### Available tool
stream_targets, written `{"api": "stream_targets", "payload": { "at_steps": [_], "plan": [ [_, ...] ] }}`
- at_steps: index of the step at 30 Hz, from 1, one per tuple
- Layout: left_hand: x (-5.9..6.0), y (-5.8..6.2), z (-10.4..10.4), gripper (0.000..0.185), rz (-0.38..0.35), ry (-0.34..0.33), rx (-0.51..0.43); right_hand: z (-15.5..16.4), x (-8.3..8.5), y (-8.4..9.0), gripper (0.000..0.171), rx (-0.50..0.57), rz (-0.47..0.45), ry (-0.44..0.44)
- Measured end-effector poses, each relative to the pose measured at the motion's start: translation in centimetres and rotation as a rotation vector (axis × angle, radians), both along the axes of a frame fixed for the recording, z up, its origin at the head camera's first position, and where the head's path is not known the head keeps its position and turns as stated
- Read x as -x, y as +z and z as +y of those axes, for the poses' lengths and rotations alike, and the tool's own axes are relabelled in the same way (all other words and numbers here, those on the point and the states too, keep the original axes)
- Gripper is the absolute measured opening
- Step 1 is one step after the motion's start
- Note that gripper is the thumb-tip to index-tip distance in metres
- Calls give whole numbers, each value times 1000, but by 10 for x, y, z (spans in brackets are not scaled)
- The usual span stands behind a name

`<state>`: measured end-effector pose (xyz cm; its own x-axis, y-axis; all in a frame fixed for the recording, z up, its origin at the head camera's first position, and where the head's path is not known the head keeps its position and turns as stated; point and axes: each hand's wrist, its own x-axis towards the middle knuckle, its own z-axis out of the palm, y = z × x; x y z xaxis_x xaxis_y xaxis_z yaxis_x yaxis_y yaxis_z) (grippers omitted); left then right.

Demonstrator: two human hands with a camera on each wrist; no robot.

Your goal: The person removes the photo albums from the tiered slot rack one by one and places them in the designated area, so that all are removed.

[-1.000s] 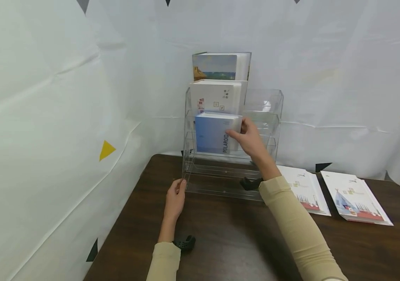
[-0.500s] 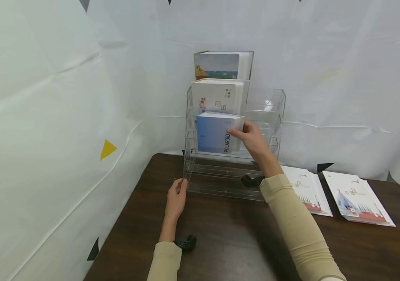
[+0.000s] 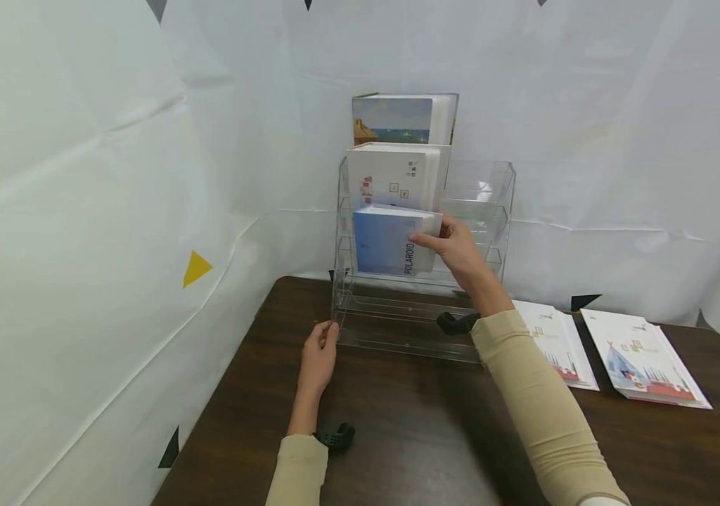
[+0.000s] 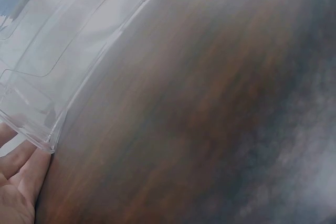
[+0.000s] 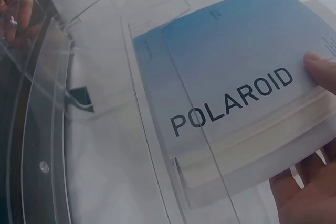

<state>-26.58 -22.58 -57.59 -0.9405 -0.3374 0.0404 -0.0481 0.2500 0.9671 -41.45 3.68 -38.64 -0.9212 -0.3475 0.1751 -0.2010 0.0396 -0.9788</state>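
Little had shifted since the earlier frame: the right hand (image 3: 455, 246) still pinched the blue Polaroid book (image 3: 388, 240) by its upper right corner, upright in the clear rack (image 3: 480, 211). The left hand (image 3: 318, 355) stayed with relaxed fingers against the rack's lower left corner on the table (image 3: 410, 429).

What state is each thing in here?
Polaroid book: upright in rack, gripped by right hand.
Clear rack: upright on table, left hand touching its corner.
White book: upright in rack.
Two booklets: flat on table.
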Motion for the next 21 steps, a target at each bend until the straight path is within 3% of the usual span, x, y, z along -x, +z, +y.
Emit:
{"api": "stream_targets", "payload": {
  "at_steps": [8,16,21],
  "plan": [
    [-1,1,1,60,2,-1,-9,4,-4,11,60,-1,9,20],
    [3,-2,-1,62,-6,-6,-3,13,-12,33,45,67,42,-14],
    [6,-2,-6,60,2,-6,-1,19,-23,46,44,85,94,-7]
  ]
}}
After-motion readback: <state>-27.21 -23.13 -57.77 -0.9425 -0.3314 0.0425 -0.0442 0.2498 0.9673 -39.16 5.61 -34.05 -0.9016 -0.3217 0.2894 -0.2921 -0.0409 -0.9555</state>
